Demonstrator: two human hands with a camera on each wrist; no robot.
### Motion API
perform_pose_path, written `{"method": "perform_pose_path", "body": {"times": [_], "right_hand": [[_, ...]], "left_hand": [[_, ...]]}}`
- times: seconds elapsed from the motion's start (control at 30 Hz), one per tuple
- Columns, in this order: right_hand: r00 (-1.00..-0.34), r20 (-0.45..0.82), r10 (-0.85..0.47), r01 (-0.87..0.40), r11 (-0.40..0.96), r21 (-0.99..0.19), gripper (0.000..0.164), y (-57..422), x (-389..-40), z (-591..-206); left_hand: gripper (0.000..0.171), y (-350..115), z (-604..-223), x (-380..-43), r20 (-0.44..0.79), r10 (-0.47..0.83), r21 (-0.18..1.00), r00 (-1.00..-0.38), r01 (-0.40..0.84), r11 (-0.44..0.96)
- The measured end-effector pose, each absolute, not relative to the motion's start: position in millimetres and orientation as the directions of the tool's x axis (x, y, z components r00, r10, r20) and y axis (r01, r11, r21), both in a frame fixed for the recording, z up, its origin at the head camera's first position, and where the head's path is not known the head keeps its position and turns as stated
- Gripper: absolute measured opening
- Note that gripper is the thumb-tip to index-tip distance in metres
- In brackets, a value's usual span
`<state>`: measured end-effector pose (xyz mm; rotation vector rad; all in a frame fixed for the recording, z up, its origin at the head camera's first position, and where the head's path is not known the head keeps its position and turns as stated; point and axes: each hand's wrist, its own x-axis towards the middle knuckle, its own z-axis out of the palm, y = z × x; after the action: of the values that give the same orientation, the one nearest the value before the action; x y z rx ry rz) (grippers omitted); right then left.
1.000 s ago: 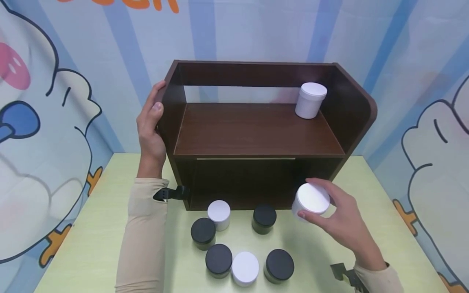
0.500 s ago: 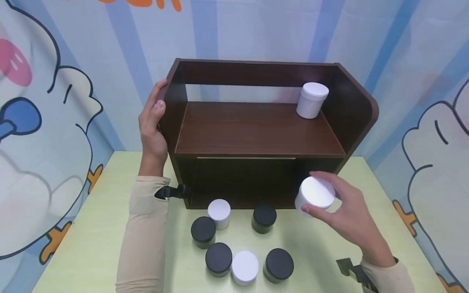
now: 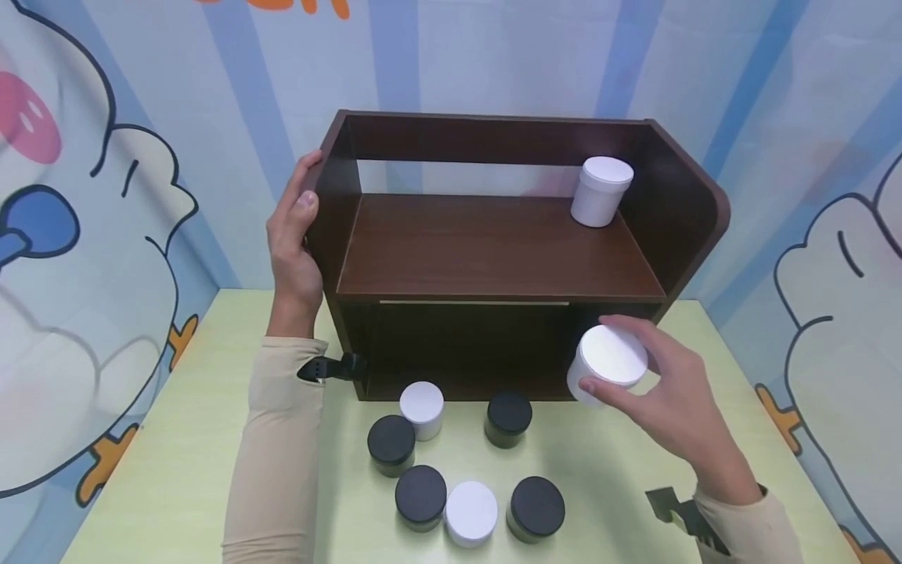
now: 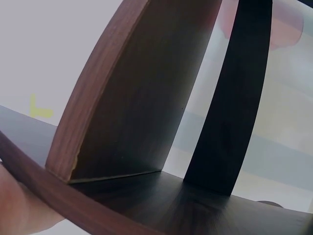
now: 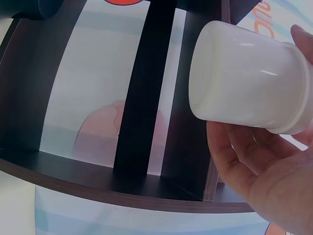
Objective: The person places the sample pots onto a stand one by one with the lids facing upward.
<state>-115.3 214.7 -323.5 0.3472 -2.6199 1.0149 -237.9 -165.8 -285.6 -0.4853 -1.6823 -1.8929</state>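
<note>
White and smooth-sided, a lidded jar (image 5: 244, 78) is gripped in the person's right hand (image 3: 672, 395), thumb on the side nearer the person and fingers round the far side. It is held in front of the right end of the lower compartment of the dark brown shelf (image 3: 500, 247). Its flat lid (image 3: 615, 354) faces up and its base points down; the long axis runs close to upright, roughly square to the shelf's middle board.

The left hand (image 3: 292, 243) touches the shelf's left side panel from outside, thumb by its front edge; whether the other fingers curl round the panel cannot be told.

Upright on the shelf's upper level, near its right panel, is another white jar (image 3: 599, 196). In front of the shelf, on the pale table (image 3: 176, 439), stand four black-lidded jars (image 3: 508, 421) and two white-lidded jars (image 3: 421, 411), all lids up, one white nearest the shelf's left front corner.
</note>
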Motion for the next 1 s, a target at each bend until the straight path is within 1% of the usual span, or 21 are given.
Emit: {"method": "perform_pose_path", "body": {"times": [0.27, 0.57, 1.0], "right_hand": [[-0.917, 0.394, -0.067, -0.317, 0.721, -0.616, 0.066, 213.4, -117.9, -313.7], [-0.893, 0.448, -0.042, -0.349, 0.693, -0.631, 0.063, 207.5, -121.0, -299.4], [-0.877, 0.481, -0.024, -0.359, 0.697, -0.621, 0.06, 199.8, -134.0, -278.4]], "left_hand": [[0.054, -165.2, -285.8, -238.2, 0.599, -0.171, 0.788, -0.782, 0.614, -0.048], [0.054, -166.3, -285.6, -238.4, 0.6, -0.175, 0.787, -0.781, 0.615, -0.045], [0.053, -165.0, -285.8, -239.9, 0.612, -0.174, 0.773, -0.772, 0.63, -0.077]]}}
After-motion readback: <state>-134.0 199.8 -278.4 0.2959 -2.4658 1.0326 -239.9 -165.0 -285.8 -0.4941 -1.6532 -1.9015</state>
